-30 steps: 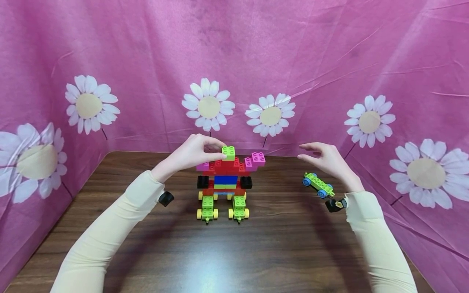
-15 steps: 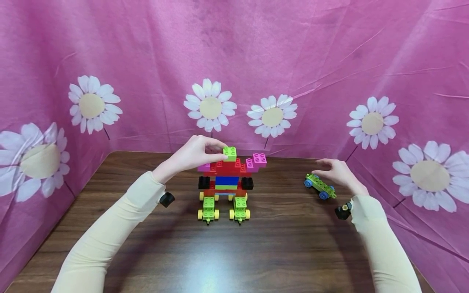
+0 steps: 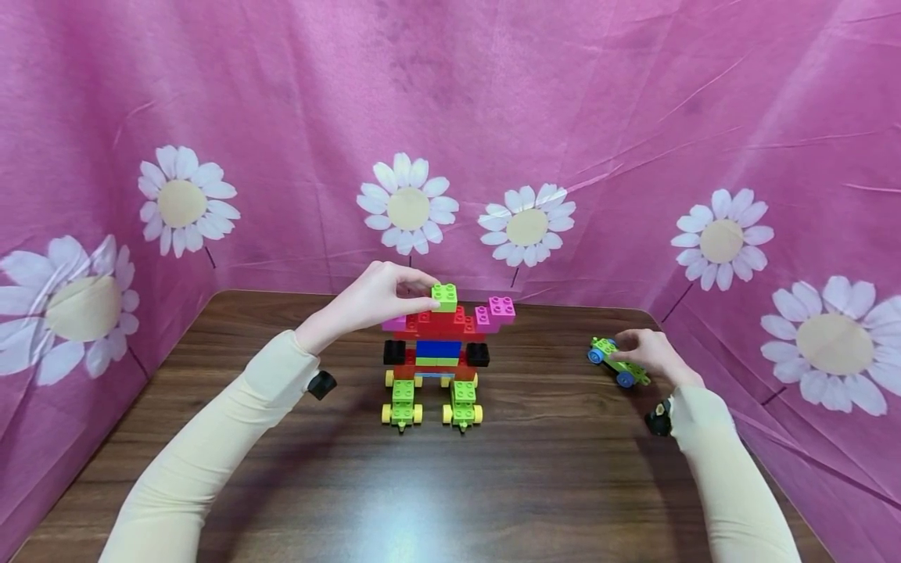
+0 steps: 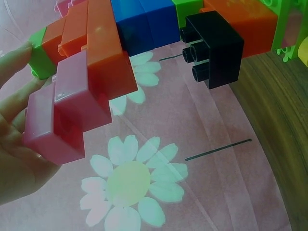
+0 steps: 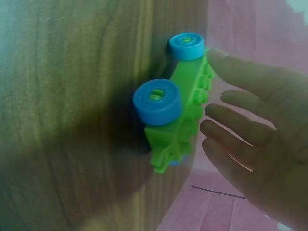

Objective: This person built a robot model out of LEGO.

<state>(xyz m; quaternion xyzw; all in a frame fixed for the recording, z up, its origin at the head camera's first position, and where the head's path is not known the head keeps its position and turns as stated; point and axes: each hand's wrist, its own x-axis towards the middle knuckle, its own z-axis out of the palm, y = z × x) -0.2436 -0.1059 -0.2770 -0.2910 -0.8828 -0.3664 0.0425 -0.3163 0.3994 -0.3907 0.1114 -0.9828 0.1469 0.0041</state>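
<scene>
A brick figure stands upright on the table, with red bricks [image 3: 439,324], a blue brick [image 3: 438,349] and pink bricks [image 3: 501,306] at its sides. My left hand [image 3: 380,301] pinches the lime green brick [image 3: 444,297] at its very top between thumb and fingers. In the left wrist view the same green brick [image 4: 40,54] lies between the fingertips. At the right, my right hand [image 3: 651,352] is over a green toy car base [image 5: 185,91] with blue wheels. Its fingers are spread along the studded side; the thumb tip is close to the far end, contact unclear.
Black bricks [image 3: 478,354] jut from the figure's sides. Two green wheeled bases [image 3: 463,399] with yellow wheels carry it. A pink cloth [image 3: 450,94] printed with daisies surrounds the brown wooden table [image 3: 535,469] at the back and sides.
My right hand has moved down and to the right, from above the table to the green car base. The left hand keeps its pinch on the top green brick.
</scene>
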